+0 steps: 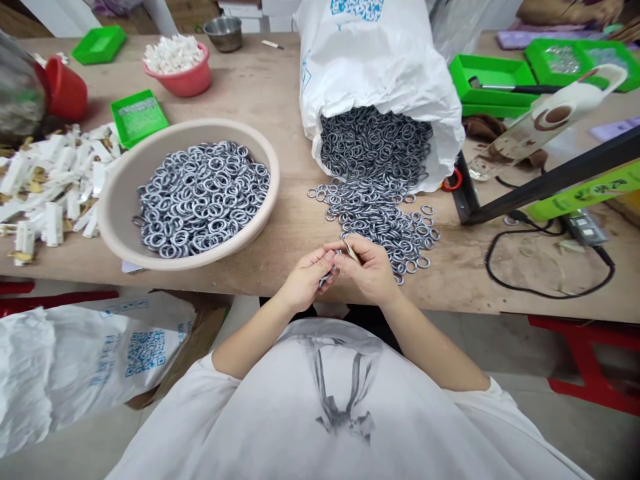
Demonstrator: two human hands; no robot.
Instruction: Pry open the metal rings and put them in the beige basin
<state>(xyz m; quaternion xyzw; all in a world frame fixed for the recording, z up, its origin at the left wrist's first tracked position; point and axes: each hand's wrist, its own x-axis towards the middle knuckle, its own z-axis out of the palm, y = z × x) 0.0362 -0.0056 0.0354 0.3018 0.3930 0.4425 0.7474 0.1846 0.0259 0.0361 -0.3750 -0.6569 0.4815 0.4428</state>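
At the table's near edge my left hand (306, 279) is closed around a few dark grey rings, partly hidden by its fingers. My right hand (373, 272) meets it fingertip to fingertip and pinches a small slim tool (352, 252) with a pale, pointed end; its exact kind is not clear. Just beyond my hands lies a loose pile of grey rings (380, 217). It spills from the mouth of a white woven sack (370, 73) lying on the table. To the left, a wide beige basin (107, 213) holds many similar rings with a lighter sheen.
White plastic parts (55, 223) lie heaped at far left. A red bowl (185, 83), green trays (140, 119) and a metal bowl (224, 35) stand behind the basin. On the right are a black metal bar (550, 180) and a cable (545, 290). Another person's arm (565, 12) shows top right.
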